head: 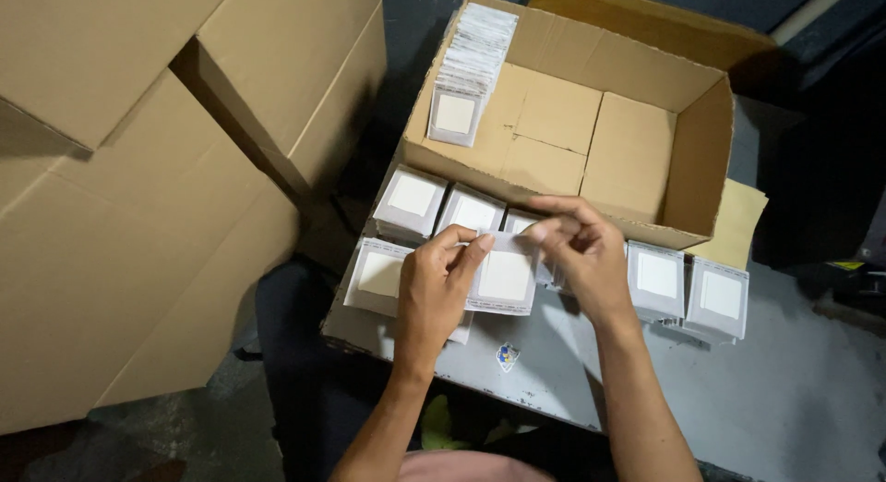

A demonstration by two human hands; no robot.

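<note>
Both hands over centre of grey surface (738, 390), working one small clear packet w/ pale square card inside (505, 277). Left hand (441, 293): thumb + forefinger pinched shut on packet's upper left edge, other fingers curled under. Right hand (580, 251): fingertips closed on packet's top right corner / flap, wrist angled in from the right. Packet held just above surface, tilted slightly, directly near side of the open cardboard box (591, 140).

Box: flaps open, mostly bare floor; one row of same packets stood on edge along its far-left wall (471, 62).

On surface around hands: stacks of same packets. Two stacks left of hands, close against box's near wall (411, 200), (471, 212); another stack at near left (377, 274), partly under left hand. Two more stacks right of right hand (657, 279), (720, 299), side by side, just touching or nearly so, can't tell.

Small blue-white sticker on surface near edge, below hands (507, 355). Large closed cardboard cartons fill left of scene (138, 214). Dark floor far side + right.
</note>
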